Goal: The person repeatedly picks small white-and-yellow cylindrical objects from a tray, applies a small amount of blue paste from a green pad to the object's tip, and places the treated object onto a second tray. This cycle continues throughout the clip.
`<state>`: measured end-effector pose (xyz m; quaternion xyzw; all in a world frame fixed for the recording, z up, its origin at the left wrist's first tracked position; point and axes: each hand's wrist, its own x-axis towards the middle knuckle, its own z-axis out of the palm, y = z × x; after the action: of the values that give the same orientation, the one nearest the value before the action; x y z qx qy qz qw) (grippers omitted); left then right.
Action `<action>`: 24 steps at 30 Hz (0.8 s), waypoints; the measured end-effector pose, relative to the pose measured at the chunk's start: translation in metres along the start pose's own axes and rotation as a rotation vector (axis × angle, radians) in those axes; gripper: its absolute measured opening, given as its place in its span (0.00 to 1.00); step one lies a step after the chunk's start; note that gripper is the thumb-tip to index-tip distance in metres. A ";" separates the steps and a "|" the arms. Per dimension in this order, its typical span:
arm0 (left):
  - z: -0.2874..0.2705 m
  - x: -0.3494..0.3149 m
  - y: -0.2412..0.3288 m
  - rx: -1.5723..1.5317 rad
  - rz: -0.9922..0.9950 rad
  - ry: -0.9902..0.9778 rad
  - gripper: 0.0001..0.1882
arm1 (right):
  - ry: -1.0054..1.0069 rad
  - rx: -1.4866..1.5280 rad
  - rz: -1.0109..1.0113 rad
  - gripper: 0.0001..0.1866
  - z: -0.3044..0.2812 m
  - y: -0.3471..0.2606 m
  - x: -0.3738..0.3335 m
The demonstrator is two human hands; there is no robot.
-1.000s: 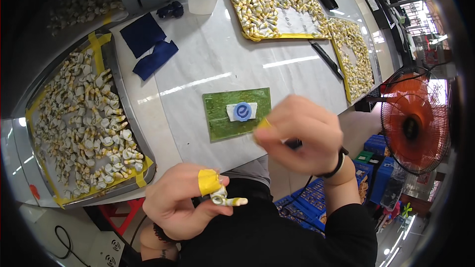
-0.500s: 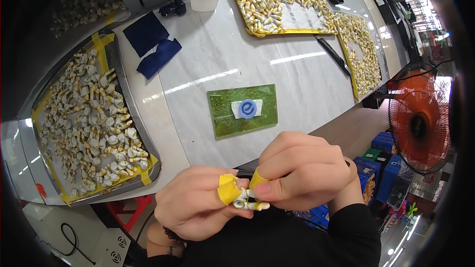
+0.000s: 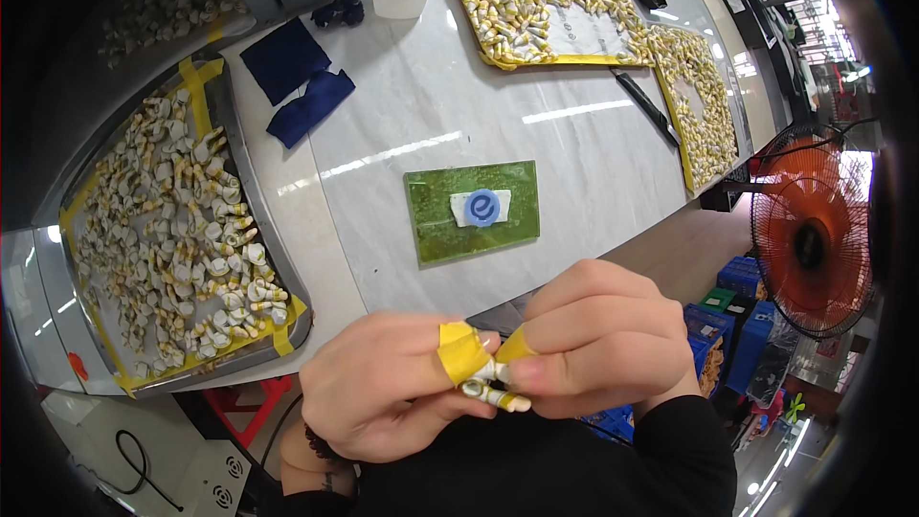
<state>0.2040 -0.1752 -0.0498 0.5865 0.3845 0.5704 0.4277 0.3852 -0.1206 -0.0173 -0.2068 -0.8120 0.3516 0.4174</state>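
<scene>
Both hands meet just above the person's dark sleeve: the left hand (image 3: 388, 393) and right hand (image 3: 598, 340) pinch a small white-and-yellow part (image 3: 490, 391) between taped fingertips (image 3: 459, 349). It looks light, rigid and easily dropped, best gripped at its ends. Beyond lies a green mat (image 3: 469, 211).

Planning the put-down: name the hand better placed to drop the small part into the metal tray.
Probably left. The left hand sits nearer the metal tray on that side; both hands pinch the small part.

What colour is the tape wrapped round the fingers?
Yellow. The tape on the left hand shows best in the head view.
</scene>
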 end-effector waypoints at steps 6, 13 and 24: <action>0.005 -0.003 -0.006 0.238 0.128 0.063 0.17 | 0.020 -0.075 0.008 0.12 0.002 -0.002 -0.004; -0.003 -0.004 -0.002 -0.528 -0.472 -0.082 0.12 | -0.128 0.137 0.197 0.11 -0.013 0.009 0.007; -0.013 0.002 -0.009 -0.661 -0.581 -0.305 0.10 | -0.310 0.089 0.320 0.11 -0.008 0.001 0.014</action>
<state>0.1919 -0.1699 -0.0577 0.3639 0.2631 0.4260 0.7854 0.3838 -0.1078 -0.0071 -0.2579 -0.8070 0.4763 0.2352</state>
